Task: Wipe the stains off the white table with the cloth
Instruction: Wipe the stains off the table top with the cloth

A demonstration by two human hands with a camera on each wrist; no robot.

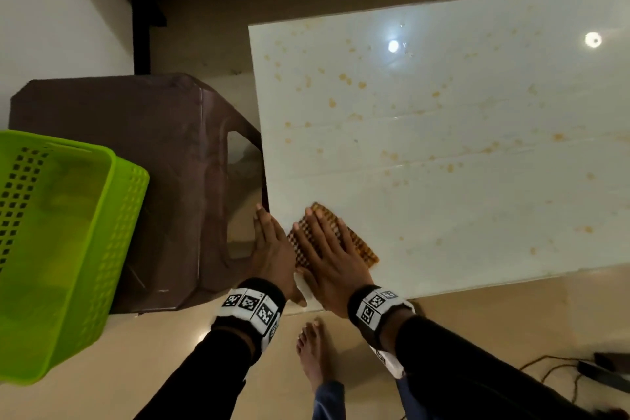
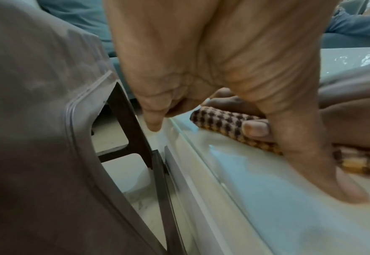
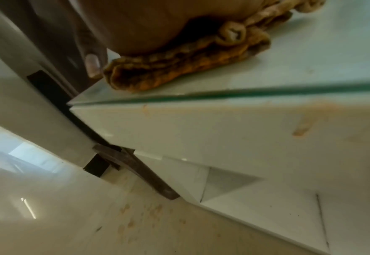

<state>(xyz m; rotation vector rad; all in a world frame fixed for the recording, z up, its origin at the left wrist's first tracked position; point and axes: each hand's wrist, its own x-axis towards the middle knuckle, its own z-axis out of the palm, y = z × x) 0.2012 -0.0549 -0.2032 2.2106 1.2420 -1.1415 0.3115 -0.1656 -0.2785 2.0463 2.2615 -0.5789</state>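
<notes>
Wiping is barely begun — the right hand presses the cloth flat-fingered at the bench's near-left corner, left hand flat alongside — next, sweep outward over the stains.

A glossy, glass-topped surface is shown on the white table, speckled with dull orange stains. The cloth is coarsely woven and checked. Smooth brown plastic forms the stool; perforated green plastic, the basket.
</notes>
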